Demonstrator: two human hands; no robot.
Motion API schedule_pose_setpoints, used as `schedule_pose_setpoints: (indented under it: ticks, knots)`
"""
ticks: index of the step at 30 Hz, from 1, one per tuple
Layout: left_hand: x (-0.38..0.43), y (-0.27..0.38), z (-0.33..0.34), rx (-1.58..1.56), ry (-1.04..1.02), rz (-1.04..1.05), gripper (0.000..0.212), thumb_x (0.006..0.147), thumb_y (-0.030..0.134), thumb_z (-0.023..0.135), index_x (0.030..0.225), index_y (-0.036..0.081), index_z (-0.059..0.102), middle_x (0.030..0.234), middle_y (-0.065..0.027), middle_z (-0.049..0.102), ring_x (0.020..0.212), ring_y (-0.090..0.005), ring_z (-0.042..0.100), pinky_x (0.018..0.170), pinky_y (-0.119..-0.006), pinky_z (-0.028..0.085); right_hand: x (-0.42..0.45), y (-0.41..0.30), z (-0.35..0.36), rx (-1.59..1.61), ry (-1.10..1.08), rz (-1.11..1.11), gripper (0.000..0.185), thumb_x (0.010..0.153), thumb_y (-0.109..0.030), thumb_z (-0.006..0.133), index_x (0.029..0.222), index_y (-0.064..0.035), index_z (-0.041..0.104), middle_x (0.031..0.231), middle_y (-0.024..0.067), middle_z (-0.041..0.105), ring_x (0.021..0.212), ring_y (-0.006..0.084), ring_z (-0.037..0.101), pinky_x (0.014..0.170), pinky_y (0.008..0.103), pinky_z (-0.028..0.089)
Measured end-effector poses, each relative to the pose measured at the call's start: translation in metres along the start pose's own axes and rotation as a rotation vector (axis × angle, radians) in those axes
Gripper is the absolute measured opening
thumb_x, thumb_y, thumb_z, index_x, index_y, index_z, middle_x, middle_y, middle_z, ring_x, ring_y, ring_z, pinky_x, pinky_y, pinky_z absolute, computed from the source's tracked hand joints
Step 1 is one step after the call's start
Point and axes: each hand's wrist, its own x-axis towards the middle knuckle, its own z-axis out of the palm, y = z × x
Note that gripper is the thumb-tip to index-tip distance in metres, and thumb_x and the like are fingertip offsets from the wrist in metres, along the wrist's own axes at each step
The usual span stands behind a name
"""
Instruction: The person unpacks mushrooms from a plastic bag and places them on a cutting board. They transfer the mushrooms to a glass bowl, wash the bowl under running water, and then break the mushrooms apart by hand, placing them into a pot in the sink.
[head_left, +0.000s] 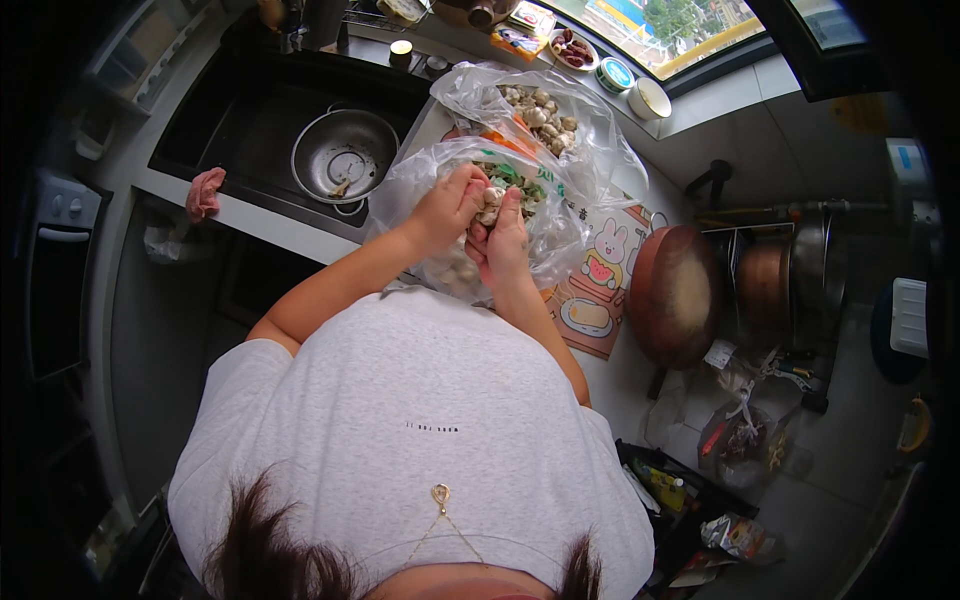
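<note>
A pale garlic bulb (491, 204) is between my hands over an opened clear plastic bag (420, 176). My right hand (504, 240) grips the bulb from the right with its thumb on top. The fingers of my left hand (454, 201) pinch at the bulb's upper left side. Garlic skins and greenish scraps (517, 180) lie in the bag beneath, and paler pieces show through its near side. Just beyond, a second clear bag (611, 142) holds many whole garlic bulbs (547, 116). An orange item, partly covered by plastic, lies between the two heaps.
A metal colander (304, 154) sits in the dark sink at left, with a pink cloth (205, 195) on the counter edge. A cartoon-printed mat (592, 300) lies right of the bags, beside a brown wok (675, 296). Dates on a plate (574, 49) and tubs line the windowsill.
</note>
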Motion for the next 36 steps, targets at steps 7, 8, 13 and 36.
schedule_pose_setpoints:
  ticks: [7, 8, 13, 36]
  knots:
    - [0.004, 0.006, -0.002, -0.241, -0.078, -0.055, 0.028, 0.098, 0.032, 0.048, 0.108, 0.006, 0.052, 0.087, -0.0043, 0.059, 0.069, -0.0110, 0.057, 0.061, -0.025, 0.047, 0.008, -0.002, -0.016, 0.026, -0.131, 0.003, 0.045, 0.096, -0.057, 0.033, 0.105, -0.0151, 0.047, 0.062, -0.0020, 0.043, 0.046, 0.0058, 0.035, 0.036, 0.0207, 0.026]
    - [0.004, 0.006, -0.001, -0.185, -0.111, -0.036, 0.029, 0.097, 0.034, 0.049, 0.108, 0.007, 0.051, 0.085, -0.0030, 0.058, 0.067, -0.0095, 0.056, 0.058, -0.024, 0.046, 0.008, 0.000, -0.015, 0.000, -0.104, 0.003, 0.045, 0.097, -0.056, 0.033, 0.106, -0.0148, 0.048, 0.062, -0.0018, 0.043, 0.046, 0.0056, 0.035, 0.037, 0.0208, 0.026]
    - [0.004, 0.002, 0.005, -0.540, -0.174, -0.329, 0.034, 0.097, 0.040, 0.048, 0.112, 0.010, 0.050, 0.082, -0.0012, 0.056, 0.061, -0.0084, 0.054, 0.049, -0.021, 0.043, 0.002, 0.011, -0.001, -0.208, -0.016, -0.190, 0.048, 0.097, -0.054, 0.032, 0.117, -0.0145, 0.049, 0.064, -0.0017, 0.044, 0.046, 0.0049, 0.035, 0.037, 0.0208, 0.026]
    - [0.008, -0.008, 0.005, -0.033, -0.097, -0.079, 0.038, 0.097, 0.043, 0.046, 0.099, 0.006, 0.054, 0.077, -0.0007, 0.052, 0.068, -0.0079, 0.049, 0.056, -0.024, 0.042, 0.036, 0.023, -0.022, -0.430, 0.041, -0.564, 0.033, 0.101, -0.042, 0.033, 0.099, -0.0108, 0.042, 0.068, -0.0031, 0.044, 0.051, 0.0043, 0.037, 0.043, 0.0198, 0.030]
